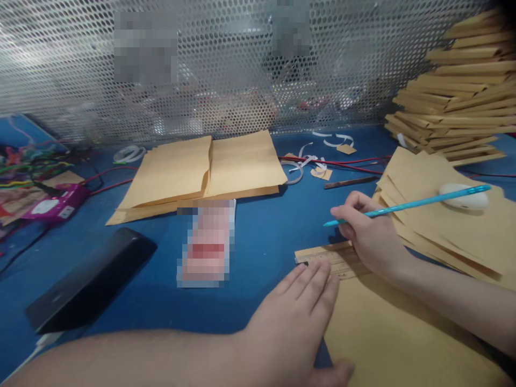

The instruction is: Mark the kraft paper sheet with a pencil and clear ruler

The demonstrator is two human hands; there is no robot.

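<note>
My right hand (373, 239) grips a light-blue pencil (407, 206), its tip pointing left and held above the table. Below it, a clear ruler (341, 263) lies across the far edge of a brown paper sheet or envelope (395, 328). My left hand (302, 306) rests flat with fingers stretched out, the fingertips pressing on the ruler's left end. The thumb of that hand reaches over the near part of the brown paper. Part of the ruler is hidden under both hands.
Brown envelopes (245, 161) lie at the back, beyond a pixelated phone (207, 247). A black box-like device (91, 285) sits at left. On the right, a white mouse (463, 198) rests on loose brown sheets (427, 177), before a tall envelope stack (455, 97). A perforated metal panel (226, 64) stands behind.
</note>
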